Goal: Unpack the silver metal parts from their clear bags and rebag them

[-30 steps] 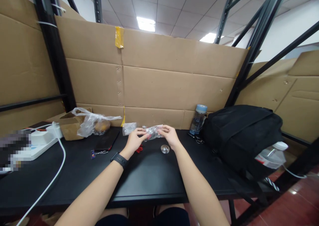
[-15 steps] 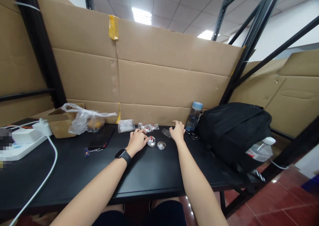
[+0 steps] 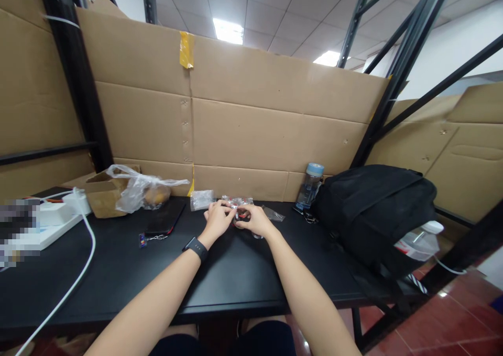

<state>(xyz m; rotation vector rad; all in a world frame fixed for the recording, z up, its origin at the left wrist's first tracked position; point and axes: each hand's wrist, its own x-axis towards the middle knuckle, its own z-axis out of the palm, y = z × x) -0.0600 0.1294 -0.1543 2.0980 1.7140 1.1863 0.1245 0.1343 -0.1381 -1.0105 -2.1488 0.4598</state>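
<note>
My left hand point(image 3: 217, 221), with a dark watch on its wrist, has its fingers closed at the left side of a small round clear piece with red in it point(image 3: 239, 221). From the right, my right hand point(image 3: 257, 221) grips the same piece between thumb and fingers. Much of it is hidden by the fingers. A second round clear piece point(image 3: 257, 236) lies on the table, mostly covered by my right hand. Just behind the hands are shiny clear packets with red bits point(image 3: 238, 201). To the right lies a flat clear plastic bag point(image 3: 274, 214).
A white wrapped packet point(image 3: 201, 199), a black phone-like case point(image 3: 165, 217) and a knotted plastic bag point(image 3: 137, 191) are on the left of the black table point(image 3: 236, 282). A bottle point(image 3: 308, 188) and a black backpack point(image 3: 377, 214) stand right. Cardboard point(image 3: 243, 136) walls the back.
My right hand has come left from the flat plastic bag, over the second round piece, to the piece at my left hand. The view has shifted slightly.
</note>
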